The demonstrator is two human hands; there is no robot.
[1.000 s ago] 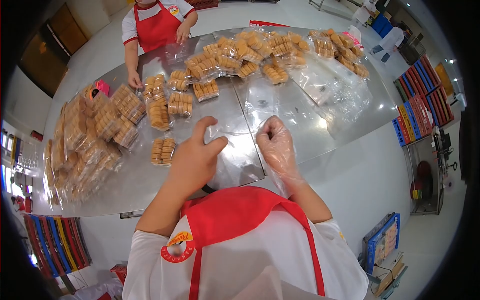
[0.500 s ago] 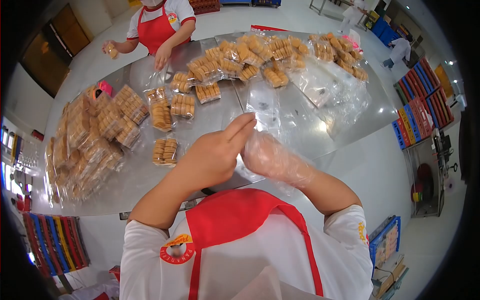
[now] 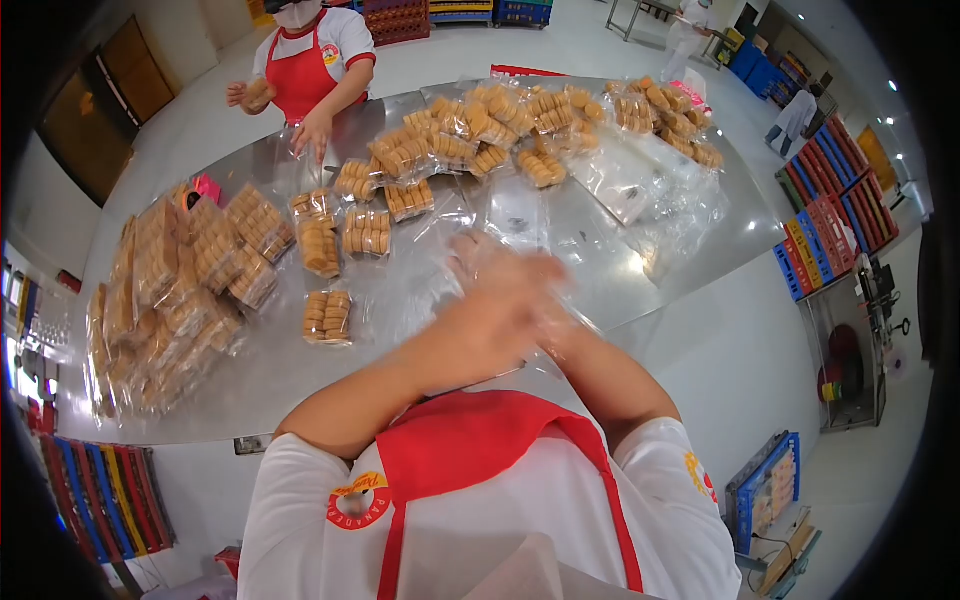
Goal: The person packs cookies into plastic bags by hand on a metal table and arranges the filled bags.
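In the head view my two hands cross over the near edge of the metal table, both smeared by motion. My left hand (image 3: 498, 305) lies across my right wrist, its fingers blurred. Clear plastic, like a bag or loose glove, covers my right hand (image 3: 476, 256), which points left beneath the left one. How its fingers are bent does not show. Beyond my hands lie flat clear plastic bags (image 3: 515, 212). A clear pack of round cookies (image 3: 327, 316) stands alone to the left, with further packs (image 3: 366, 232) behind it.
A large pile of cookie packs (image 3: 185, 290) covers the table's left end. More packs (image 3: 490, 115) line the far side. Loose plastic sheets (image 3: 650, 195) spread to the right. Across the metal table (image 3: 400, 290) a person in a red apron (image 3: 300, 90) handles cookies.
My left hand has moved from the fingertips-up position onto my right wrist. My right hand has swung left underneath it. The co-worker's raised hand has moved toward the body.
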